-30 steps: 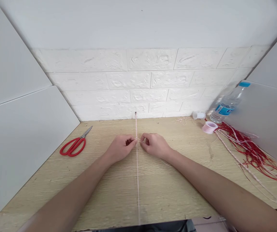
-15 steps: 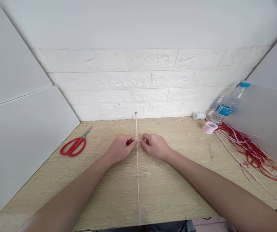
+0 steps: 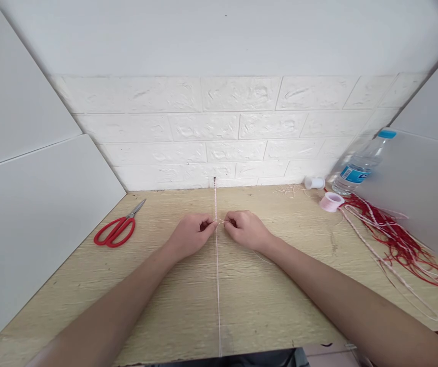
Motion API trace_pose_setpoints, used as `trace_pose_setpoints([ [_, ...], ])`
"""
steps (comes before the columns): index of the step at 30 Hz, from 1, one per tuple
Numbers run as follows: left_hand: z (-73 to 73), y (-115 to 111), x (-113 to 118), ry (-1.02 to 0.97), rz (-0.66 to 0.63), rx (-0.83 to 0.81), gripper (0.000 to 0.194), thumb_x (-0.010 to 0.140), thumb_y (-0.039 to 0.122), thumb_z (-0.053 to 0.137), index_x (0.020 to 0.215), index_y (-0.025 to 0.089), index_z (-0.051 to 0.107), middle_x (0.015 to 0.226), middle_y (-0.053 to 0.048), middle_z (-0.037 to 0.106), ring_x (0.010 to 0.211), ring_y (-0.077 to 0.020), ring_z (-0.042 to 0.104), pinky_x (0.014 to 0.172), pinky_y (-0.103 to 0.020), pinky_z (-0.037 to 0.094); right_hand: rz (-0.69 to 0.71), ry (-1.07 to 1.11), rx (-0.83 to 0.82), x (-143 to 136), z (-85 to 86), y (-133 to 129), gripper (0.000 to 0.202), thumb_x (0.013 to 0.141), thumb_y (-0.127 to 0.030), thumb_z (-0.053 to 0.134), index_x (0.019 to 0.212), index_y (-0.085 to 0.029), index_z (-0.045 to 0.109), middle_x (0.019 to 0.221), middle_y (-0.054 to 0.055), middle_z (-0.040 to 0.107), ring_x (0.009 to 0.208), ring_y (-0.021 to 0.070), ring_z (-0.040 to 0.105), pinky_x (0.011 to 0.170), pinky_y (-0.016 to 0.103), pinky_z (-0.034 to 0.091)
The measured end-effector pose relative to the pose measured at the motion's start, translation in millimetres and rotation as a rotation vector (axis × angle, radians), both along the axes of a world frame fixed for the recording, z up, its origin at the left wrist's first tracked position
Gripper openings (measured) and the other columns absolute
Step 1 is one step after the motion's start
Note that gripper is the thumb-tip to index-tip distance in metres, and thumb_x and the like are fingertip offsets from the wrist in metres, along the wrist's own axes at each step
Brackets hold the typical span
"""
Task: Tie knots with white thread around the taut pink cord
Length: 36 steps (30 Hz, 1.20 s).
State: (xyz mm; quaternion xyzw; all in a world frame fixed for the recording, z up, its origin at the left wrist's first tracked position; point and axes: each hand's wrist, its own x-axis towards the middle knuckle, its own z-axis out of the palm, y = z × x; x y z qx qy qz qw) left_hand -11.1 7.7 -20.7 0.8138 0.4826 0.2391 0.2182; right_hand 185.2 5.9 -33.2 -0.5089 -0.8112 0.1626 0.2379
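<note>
Grip of the left hand is pinching together right at the pale pink cord and is having hold of the thin thread; whether the cord itself is also sitting inside the pinch, I cannot tell. Grip of the right hand is likewise pinching this thread, just to the right of the cord, so the thread is spanning the small gap between both hands. The cord is running from a small dark spot at the foot of the brick-patterned wall, over the tabletop, to the middle of the front edge. Behind the hands it is looking thicker and braided; in front, thin and straight.

Near the left edge, red-handled scissors are lying with blades pointing to the back edge. Close to the back right corner, a water bottle is standing; beside it, a white spool and a pink spool are resting. Red strings are spreading along the right edge.
</note>
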Motion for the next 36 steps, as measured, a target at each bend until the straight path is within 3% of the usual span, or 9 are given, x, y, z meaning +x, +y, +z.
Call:
trace_pose_setpoints([
  [12,-2.6,-1.5,0.9,0.058,-0.012,0.017,0.035,0.088,0.040,0.042,0.062,0.018,0.048,0.060,0.002,0.049,0.059,-0.0124,0.043,0.056,-0.027,0.028,0.016,-0.002,-0.022,1.3,0.1,1.4,0.017,0.085,-0.022,0.046,0.076,-0.018,0.059,0.072,0.001,0.063,0.065,0.0122,0.051,0.056,0.023,0.027],
  [19,-3.7,-0.7,1.5,0.050,-0.011,0.016,0.039,0.090,0.041,0.036,0.059,0.018,0.036,0.056,0.002,0.041,0.057,-0.0120,0.039,0.055,-0.028,0.026,-0.023,-0.064,0.031,-2.0,-0.5,0.9,0.041,0.095,-0.037,0.035,0.062,-0.017,0.049,0.063,0.001,0.058,0.056,0.0109,0.044,0.054,0.025,0.023],
  [36,1.4,1.7,1.3,0.095,0.080,0.024,0.038,0.086,0.041,0.041,0.056,0.018,0.039,0.054,0.002,0.044,0.054,-0.0124,0.040,0.053,-0.027,0.026,0.097,-0.042,0.020,-0.8,3.7,-2.3,0.032,0.094,-0.038,0.042,0.073,-0.017,0.053,0.069,0.002,0.058,0.062,0.0116,0.046,0.058,0.024,0.027],
])
